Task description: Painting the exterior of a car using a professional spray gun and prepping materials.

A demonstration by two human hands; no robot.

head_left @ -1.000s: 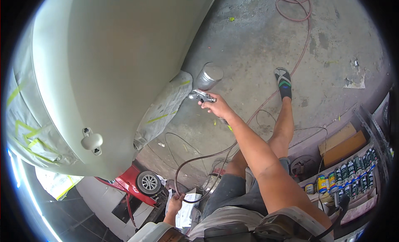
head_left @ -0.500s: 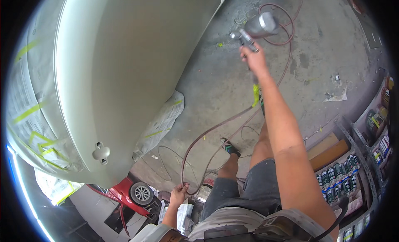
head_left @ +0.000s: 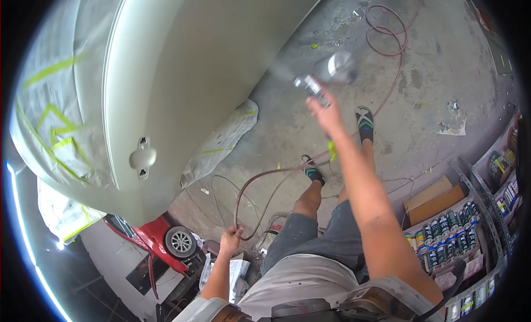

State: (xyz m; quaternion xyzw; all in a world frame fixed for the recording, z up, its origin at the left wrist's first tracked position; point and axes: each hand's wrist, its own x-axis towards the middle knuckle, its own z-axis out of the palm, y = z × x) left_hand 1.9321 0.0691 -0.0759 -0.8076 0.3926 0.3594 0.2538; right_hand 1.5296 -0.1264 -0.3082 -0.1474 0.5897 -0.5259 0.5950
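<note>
My right hand (head_left: pixel 328 114) is closed round the grip of a spray gun (head_left: pixel 313 91), held out over the floor beside a pale car body panel (head_left: pixel 182 73). A whitish mist leaves its nozzle toward the panel. The gun's paint cup (head_left: pixel 342 66) is blurred. Below the grip, yellow-green tape (head_left: pixel 332 151) shows where the dark red air hose (head_left: pixel 265 174) joins, partly hidden by my forearm. Down at the left, my left hand (head_left: pixel 231 239) pinches a loop of that hose. The panel carries a door handle (head_left: pixel 142 158) nearest my left hand.
Masking sheets (head_left: pixel 58 109) with green tape cover the car's left side; another sheet (head_left: pixel 227 136) hangs at its lower edge. Hose coils (head_left: pixel 387 31) lie on the concrete floor. Shelves of paint cans (head_left: pixel 448 233) stand at right, a red car (head_left: pixel 157 239) at lower left.
The spray gun has swung left and closer to me, nearer the panel. Mist now shows at its nozzle. The left hand keeps its hold on the hose, and the whole view has shifted.
</note>
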